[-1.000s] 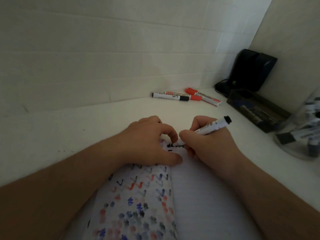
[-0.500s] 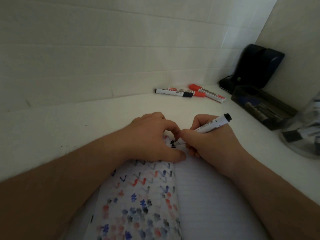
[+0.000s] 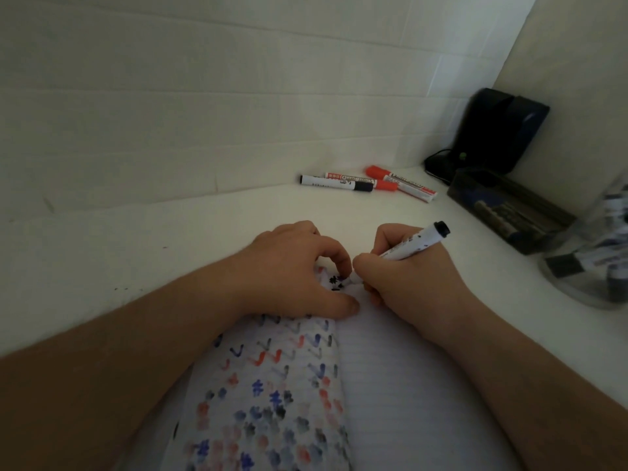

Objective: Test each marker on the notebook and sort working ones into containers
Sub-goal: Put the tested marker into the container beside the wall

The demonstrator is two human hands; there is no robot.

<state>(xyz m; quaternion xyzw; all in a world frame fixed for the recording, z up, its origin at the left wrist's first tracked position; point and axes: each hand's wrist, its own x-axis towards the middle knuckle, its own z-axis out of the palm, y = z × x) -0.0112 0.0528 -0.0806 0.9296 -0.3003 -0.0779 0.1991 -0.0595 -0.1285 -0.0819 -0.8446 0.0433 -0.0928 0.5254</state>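
Both hands work at the top of the open notebook (image 3: 390,385) in the head view, the only view supplied. Right hand (image 3: 411,277): fingers curled round a black marker (image 3: 413,245) in a writing grip, tip down on the paper, capless tail pointing up and to the right. Left hand (image 3: 299,273): fingers bent, thumb and fingertips pressing the left page flat just beside the tip; whether it also holds the cap cannot be told. Fresh black marks (image 3: 336,282) sit between the two hands, so this marker appears to write.

Progress, as judged from the layout:
- The left page is already covered with red, blue and black ticks and blots, which suggests many tests are done.
- A clear jar (image 3: 591,263) at the right edge of the worktop (image 3: 170,239) contains several markers, seemingly dark-capped ones.
- A dark tray (image 3: 509,212) behind it also contains markers; their colours are too dim to read.
- Three markers lie together near the back wall, well apart from the notebook: one black-capped marker (image 3: 334,182) and two red markers (image 3: 390,181). They are probably awaiting a test.

Remaining steps, as a judgement: cap the marker in hand, place it in its container, then test and sort the three at the wall. A black device (image 3: 499,130) stands in the corner, not part of the work.
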